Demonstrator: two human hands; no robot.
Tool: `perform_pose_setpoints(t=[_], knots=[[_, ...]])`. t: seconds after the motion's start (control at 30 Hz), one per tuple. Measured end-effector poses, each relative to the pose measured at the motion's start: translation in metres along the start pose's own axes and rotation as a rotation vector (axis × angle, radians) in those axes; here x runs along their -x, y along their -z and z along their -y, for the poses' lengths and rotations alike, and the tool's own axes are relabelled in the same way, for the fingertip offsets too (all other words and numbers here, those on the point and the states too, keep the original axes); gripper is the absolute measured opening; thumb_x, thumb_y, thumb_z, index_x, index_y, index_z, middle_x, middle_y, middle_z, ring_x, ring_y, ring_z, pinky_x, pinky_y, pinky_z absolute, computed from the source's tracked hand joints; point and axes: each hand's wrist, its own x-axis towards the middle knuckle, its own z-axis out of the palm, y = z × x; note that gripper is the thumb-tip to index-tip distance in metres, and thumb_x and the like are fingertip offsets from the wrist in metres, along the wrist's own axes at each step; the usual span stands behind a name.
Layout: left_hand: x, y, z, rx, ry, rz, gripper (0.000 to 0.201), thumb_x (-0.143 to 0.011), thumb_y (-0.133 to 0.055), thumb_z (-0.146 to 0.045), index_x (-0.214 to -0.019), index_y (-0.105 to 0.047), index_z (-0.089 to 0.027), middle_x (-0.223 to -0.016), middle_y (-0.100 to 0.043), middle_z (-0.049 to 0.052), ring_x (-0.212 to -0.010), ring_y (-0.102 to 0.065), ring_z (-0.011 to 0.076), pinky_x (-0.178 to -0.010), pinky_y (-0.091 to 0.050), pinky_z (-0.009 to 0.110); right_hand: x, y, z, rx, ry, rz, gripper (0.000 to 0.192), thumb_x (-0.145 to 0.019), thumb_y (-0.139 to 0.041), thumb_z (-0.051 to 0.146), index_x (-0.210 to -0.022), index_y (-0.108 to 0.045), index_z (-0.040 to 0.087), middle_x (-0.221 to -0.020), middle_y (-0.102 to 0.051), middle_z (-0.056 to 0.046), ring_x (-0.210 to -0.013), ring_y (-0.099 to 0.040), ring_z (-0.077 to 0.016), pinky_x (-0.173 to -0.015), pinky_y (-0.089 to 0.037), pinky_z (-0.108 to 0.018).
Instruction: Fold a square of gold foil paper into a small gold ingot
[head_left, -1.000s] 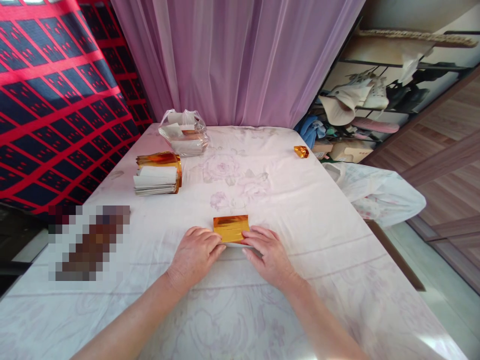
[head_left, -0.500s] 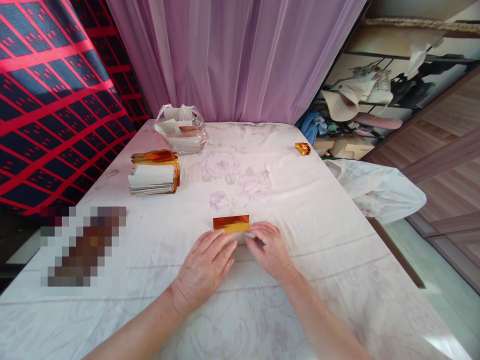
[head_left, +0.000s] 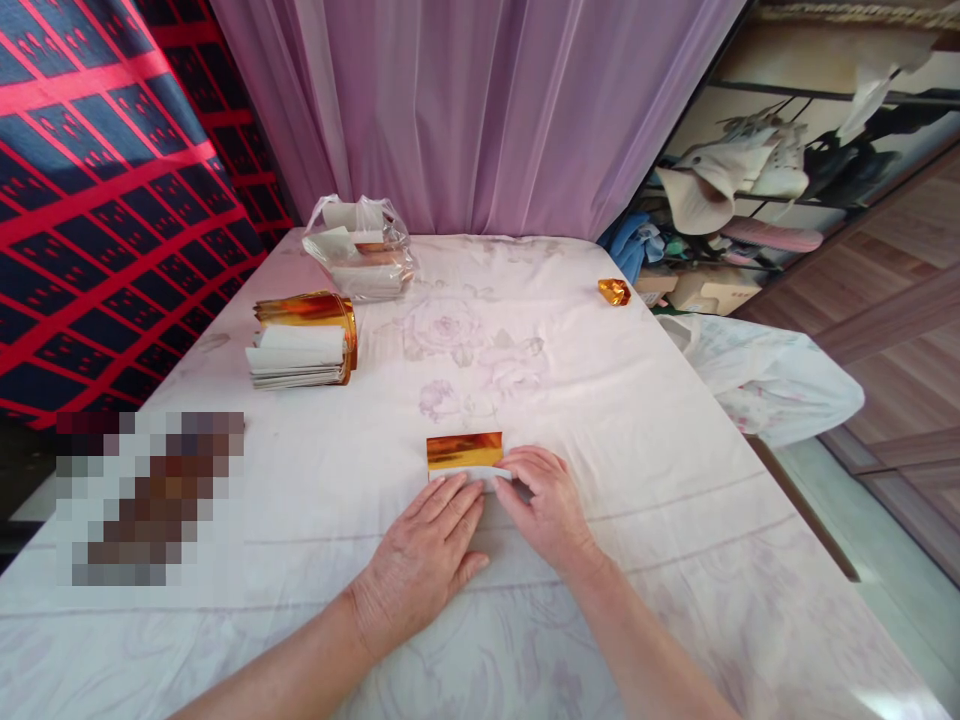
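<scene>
Nearest, both hands are lying on the desk [head_left: 675,520] with its pale flowered cloth. The left hand [head_left: 424,555] is resting flat with fingers spread, its fingertips touching the near white edge of the gold foil paper [head_left: 463,452]. The right hand [head_left: 551,505] is curling its fingers onto the paper's right corner, pressing rather than gripping. Just beyond them the folded paper is lying flat at mid-desk. Farther left, a stack of gold and white sheets [head_left: 300,345] is sitting, with a clear plastic bag [head_left: 360,260] behind it. Far right, a small folded gold piece [head_left: 614,291] is lying near the edge.
</scene>
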Motion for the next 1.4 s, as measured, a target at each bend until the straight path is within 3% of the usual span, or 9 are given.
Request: perform_pose_setpoints(t=[0.23,0.67,1.4], knots=[[0.0010,-0.0007,-0.0007,0.036,0.031,0.038,0.051,-0.098,-0.044,-0.049,-0.132,-0.058,-0.013,-0.141,-0.058,0.008,-0.136,-0.046,0.0234,-0.116,-0.034,0.038,-0.0002,0.0003,0.0009,0.029,-0.001,-0.008,0.012,-0.091,-0.057,0.026,-0.081,-0.063,0.023,-0.087,-0.072,-0.004,-0.093,-0.066,-0.0219,-0.086,-0.046,-0.038],[0.0028,-0.0014,-0.0044,0.062,0.107,0.092,0.062,-0.096,-0.044,-0.056,-0.141,-0.048,-0.015,-0.151,-0.047,0.010,-0.143,-0.036,0.0249,-0.120,-0.026,0.041,0.0006,0.0021,0.0040,0.092,-0.037,0.030,0.013,-0.093,-0.056,0.028,-0.086,-0.064,0.022,-0.092,-0.068,-0.005,-0.092,-0.060,-0.0216,-0.085,-0.043,-0.037],[0.0026,-0.0010,-0.0053,0.091,0.137,0.126,0.064,-0.096,-0.043,-0.057,-0.144,-0.045,-0.016,-0.153,-0.044,0.010,-0.144,-0.035,0.0253,-0.120,-0.026,0.043,-0.0003,0.0026,0.0048,0.131,-0.041,0.031,0.017,-0.094,-0.055,0.031,-0.082,-0.063,0.022,-0.090,-0.068,-0.005,-0.091,-0.059,-0.0214,-0.082,-0.041,-0.036]])
